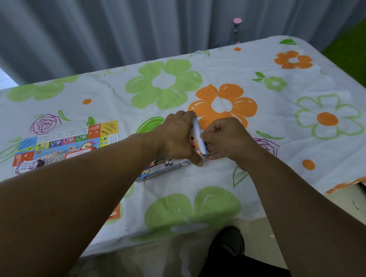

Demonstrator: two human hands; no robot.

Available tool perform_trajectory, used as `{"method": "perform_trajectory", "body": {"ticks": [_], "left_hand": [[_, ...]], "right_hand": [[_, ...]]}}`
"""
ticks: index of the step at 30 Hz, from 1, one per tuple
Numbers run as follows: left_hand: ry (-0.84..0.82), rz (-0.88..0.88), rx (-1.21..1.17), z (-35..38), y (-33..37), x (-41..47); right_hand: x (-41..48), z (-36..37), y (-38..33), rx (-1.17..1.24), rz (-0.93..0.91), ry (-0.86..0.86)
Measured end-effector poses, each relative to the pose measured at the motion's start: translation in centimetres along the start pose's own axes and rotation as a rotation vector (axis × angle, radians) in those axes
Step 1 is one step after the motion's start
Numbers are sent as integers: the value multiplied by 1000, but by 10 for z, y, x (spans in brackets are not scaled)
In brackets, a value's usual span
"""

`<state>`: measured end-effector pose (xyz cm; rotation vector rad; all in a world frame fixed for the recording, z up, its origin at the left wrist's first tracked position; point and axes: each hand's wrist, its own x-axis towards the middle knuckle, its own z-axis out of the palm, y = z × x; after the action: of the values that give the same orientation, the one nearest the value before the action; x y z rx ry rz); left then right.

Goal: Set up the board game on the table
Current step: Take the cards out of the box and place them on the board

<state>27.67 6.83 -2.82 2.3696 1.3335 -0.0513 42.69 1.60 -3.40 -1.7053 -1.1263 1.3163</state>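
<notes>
My left hand [179, 135] grips a stack of game cards [196, 137], held upright on edge above the table. My right hand [224, 140] has its fingers curled against the stack's right side, pinching something thin at its lower edge; what it pinches is too small to tell. Below the hands lies the game box [165, 168] with two small dice [167, 162] resting on it. The colourful game board [64, 144] lies flat on the table to the left, partly hidden by my left forearm.
A flowered cloth covers the table [291, 127]. Grey curtains hang behind its far edge. An orange card [114, 213] peeks out under my left forearm near the front edge. My dark shoe [227, 240] stands on the floor below.
</notes>
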Motion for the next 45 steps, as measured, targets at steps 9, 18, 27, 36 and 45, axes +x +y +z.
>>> {"method": "perform_trajectory", "body": {"ticks": [9,18,27,36,45], "left_hand": [[38,-19,-68,1,-3,-2],[38,-41,-87,-1,-4,-1],[-21,-34,1,-2,-3,-3],[-21,-34,3,-2,5,-2],[45,-367,35,-5,-13,-12]], "right_hand": [[2,5,1,-61,-29,34],[3,3,2,-6,-31,26],[-4,2,-1,-49,-68,-68],[2,4,5,8,13,-2],[17,-4,19,-193,33,168]]}}
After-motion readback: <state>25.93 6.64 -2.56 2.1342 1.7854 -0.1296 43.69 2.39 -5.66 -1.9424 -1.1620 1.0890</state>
